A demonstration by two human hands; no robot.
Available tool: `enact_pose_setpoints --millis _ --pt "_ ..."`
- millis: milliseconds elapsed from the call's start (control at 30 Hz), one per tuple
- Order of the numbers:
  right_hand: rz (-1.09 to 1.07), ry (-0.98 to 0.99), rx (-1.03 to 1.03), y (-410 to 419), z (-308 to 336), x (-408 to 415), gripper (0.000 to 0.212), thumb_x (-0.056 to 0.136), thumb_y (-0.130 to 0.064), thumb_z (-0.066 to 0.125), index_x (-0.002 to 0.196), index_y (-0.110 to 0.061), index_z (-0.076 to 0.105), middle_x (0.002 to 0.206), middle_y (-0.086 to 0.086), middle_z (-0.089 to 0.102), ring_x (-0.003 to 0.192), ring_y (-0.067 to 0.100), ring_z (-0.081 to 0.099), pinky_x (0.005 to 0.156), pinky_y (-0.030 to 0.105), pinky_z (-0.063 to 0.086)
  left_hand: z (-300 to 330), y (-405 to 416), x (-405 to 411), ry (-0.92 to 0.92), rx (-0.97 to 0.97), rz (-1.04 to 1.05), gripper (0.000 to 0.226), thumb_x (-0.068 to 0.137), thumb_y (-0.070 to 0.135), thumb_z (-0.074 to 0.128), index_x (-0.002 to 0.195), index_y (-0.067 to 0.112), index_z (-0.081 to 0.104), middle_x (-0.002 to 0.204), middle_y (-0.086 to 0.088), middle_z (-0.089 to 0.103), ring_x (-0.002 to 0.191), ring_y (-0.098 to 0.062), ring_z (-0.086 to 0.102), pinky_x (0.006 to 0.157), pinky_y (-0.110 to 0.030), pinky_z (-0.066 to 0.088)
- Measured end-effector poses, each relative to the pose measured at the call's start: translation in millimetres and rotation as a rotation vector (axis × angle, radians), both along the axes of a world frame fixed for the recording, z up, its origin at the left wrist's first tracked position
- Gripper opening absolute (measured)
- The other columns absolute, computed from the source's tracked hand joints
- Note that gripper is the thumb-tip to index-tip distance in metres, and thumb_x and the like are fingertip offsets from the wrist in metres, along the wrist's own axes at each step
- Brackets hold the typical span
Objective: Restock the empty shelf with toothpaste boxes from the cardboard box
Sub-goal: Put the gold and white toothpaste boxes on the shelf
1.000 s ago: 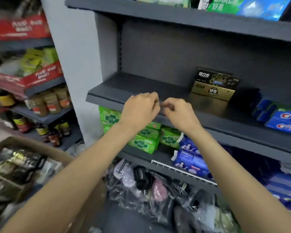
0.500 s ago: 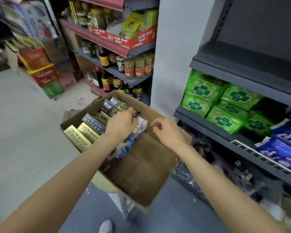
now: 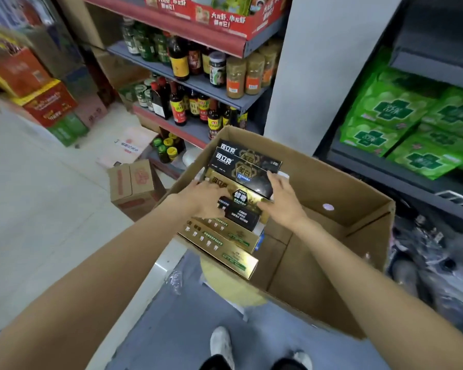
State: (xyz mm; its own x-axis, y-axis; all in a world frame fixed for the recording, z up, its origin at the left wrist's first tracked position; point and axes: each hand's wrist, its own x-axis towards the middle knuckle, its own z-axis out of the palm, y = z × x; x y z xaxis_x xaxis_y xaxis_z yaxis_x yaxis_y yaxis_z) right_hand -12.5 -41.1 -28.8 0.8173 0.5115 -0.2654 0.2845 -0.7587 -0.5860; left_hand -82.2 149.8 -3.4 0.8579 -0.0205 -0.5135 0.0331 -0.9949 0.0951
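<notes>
An open cardboard box (image 3: 340,209) stands in front of me, its left side packed with toothpaste boxes. Two black toothpaste boxes (image 3: 241,162) lie at the far end and gold ones (image 3: 219,244) at the near end. Between them lies a gold toothpaste box (image 3: 247,194) with a black label. My left hand (image 3: 205,200) grips its left end and my right hand (image 3: 282,200) grips its right end, thumb against the black box. The dark shelf (image 3: 436,38) shows only at the top right.
Green packs (image 3: 401,124) fill the lower dark shelf on the right. A white pillar (image 3: 313,76) stands behind the box, with sauce bottles (image 3: 179,102) on racks to its left. A small carton (image 3: 134,182) sits on the floor, and my shoes (image 3: 221,343) are below.
I turned from the shelf edge down to the cardboard box. Both hands moved into it and now take hold of a gold toothpaste box.
</notes>
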Motion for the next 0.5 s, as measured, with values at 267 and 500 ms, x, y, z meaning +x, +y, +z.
enact_pose_setpoints --millis 267,500 --pt "-0.166 -0.041 -0.025 24 -2 24 0.062 0.075 -0.019 0.077 0.122 -0.010 0.038 0.128 0.009 0.045 0.114 0.023 0.043 0.089 0.034 0.039 -15 14 11 -0.013 -0.002 -0.124 0.089 0.063 0.066 0.071 0.138 0.031 0.038 0.138 0.002 0.045 0.132 -0.025 0.034 0.113 -0.051 0.021" --pt "-0.059 -0.034 -0.201 29 2 44 0.074 0.072 -0.033 0.078 0.133 -0.009 0.043 0.131 0.013 0.042 0.126 0.030 0.037 0.102 0.038 0.035 -11 13 13 -0.114 -0.002 -0.220 0.083 0.064 0.068 0.068 0.133 0.028 0.046 0.132 0.005 0.047 0.127 -0.020 0.034 0.109 -0.044 0.025"
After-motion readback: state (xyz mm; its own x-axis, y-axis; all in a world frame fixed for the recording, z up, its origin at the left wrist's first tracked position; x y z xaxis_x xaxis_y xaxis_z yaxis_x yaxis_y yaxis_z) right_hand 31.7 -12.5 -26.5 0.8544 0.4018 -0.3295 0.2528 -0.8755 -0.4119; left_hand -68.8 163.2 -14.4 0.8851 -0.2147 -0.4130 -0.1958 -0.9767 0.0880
